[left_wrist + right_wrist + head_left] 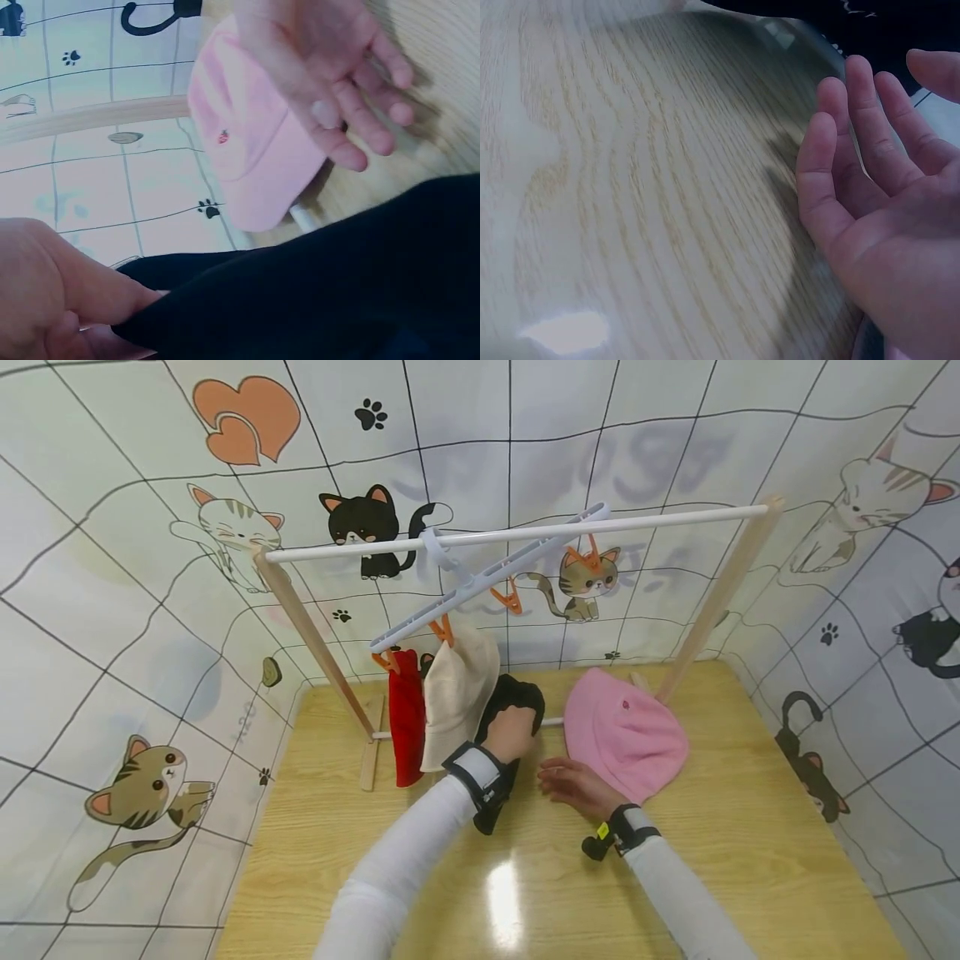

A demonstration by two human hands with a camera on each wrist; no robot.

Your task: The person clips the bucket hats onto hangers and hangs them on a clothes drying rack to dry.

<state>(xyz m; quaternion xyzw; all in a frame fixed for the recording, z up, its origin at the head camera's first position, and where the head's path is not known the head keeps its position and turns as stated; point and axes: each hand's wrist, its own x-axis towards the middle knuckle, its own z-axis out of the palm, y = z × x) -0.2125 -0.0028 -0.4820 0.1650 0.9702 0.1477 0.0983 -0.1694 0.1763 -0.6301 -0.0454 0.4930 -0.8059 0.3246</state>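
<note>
Left hand pinches the black hat; right hand lies open beside it, so one-handed lifting risks a slip.

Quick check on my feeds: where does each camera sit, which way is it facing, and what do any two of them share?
Head: worn on the head, looking forward and down at the drying rack, table, both sleeves and hands.
Left wrist: on the left wrist, facing the left hand pinching the black hat; the right hand shows too.
Right wrist: on the right wrist, facing the open palm above the wood.
Shared: head and left wrist both show the pink hat.
</note>
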